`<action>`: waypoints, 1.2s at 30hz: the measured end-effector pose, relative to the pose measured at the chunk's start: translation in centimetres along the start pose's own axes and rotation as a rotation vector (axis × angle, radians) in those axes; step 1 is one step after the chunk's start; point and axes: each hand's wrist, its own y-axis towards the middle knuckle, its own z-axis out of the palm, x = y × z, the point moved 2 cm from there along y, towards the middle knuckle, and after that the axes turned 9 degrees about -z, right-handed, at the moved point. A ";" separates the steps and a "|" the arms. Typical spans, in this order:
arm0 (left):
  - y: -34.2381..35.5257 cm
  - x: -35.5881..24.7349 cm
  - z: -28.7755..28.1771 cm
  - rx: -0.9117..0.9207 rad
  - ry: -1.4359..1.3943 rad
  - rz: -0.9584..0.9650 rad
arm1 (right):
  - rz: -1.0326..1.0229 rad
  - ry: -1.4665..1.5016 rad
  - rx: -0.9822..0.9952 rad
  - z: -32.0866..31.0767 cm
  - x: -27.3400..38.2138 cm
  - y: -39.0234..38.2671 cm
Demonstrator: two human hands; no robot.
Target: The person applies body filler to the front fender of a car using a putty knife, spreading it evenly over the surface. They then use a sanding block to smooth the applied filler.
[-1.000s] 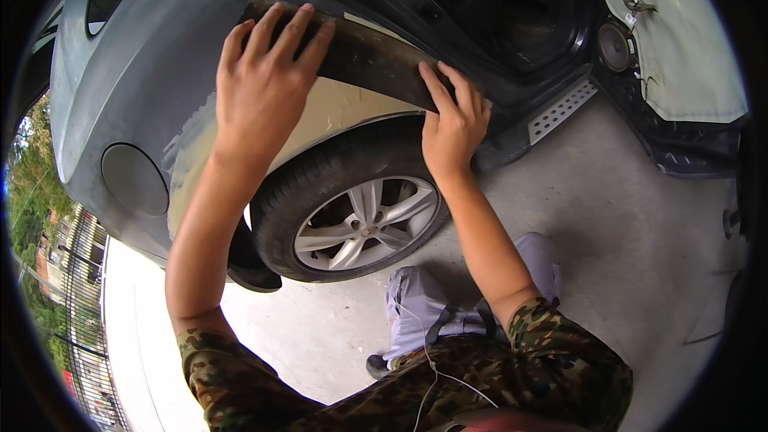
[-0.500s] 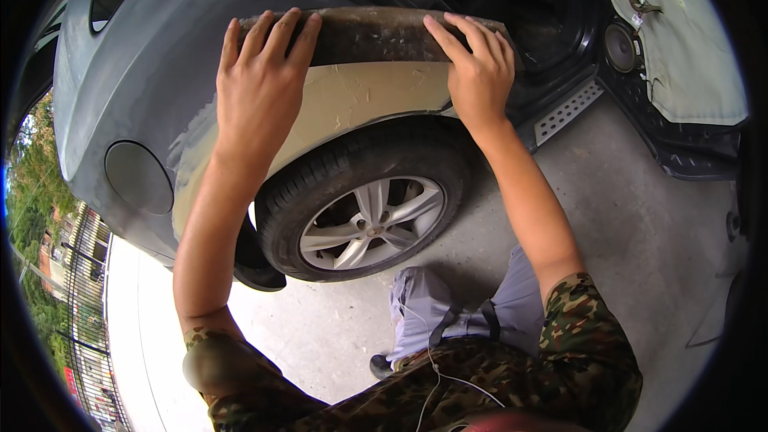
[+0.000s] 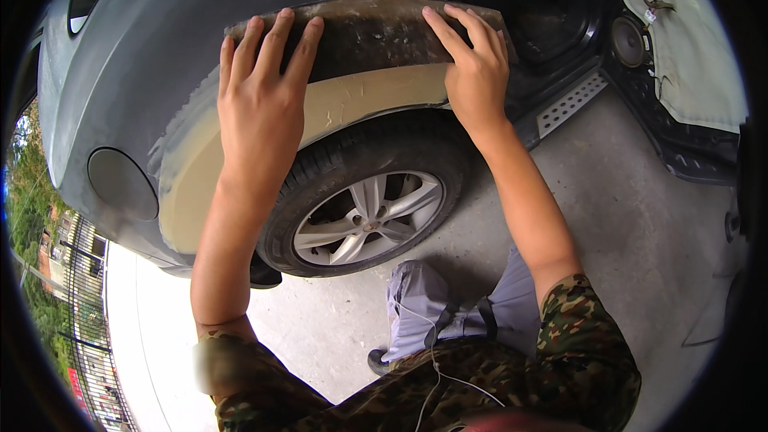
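Note:
A long dark brown abrasive strip (image 3: 368,32) lies flat along a grey car's fender (image 3: 136,72), just above the wheel arch. My left hand (image 3: 260,104) presses on its left end with fingers spread, the palm over a beige filler patch (image 3: 360,104). My right hand (image 3: 476,72) presses on its right end, fingers pointing up and left. Both hands hold the strip against the panel. Below them is the tyre with a silver alloy wheel (image 3: 368,220).
A round fuel flap (image 3: 122,184) sits on the fender at left. At right are the open car door (image 3: 680,40) with a speaker, and a metal side step (image 3: 568,104). The concrete floor (image 3: 640,232) is underfoot, my knees (image 3: 432,304) bent near the wheel.
The strip has slid right along the fender and levelled out. My right hand rose from the strip's lower right edge to its upper right end; my left hand followed.

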 end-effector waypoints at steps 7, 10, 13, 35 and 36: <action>-1.0 -0.4 0.8 -0.019 -0.059 -0.014 | -0.002 0.060 -0.042 0.4 0.4 -1.0; -1.4 -0.6 0.9 -0.020 -0.041 -0.020 | 0.019 0.093 -0.055 0.6 0.5 -1.3; -1.8 -0.8 1.0 -0.027 -0.042 -0.022 | 0.035 0.072 -0.030 0.6 0.7 -1.7; -7.1 -3.0 0.7 0.088 0.008 -0.109 | 0.063 0.066 0.064 0.4 2.1 -7.0; -7.5 -3.1 0.8 0.088 0.008 -0.111 | 0.063 0.067 0.060 0.5 2.1 -7.3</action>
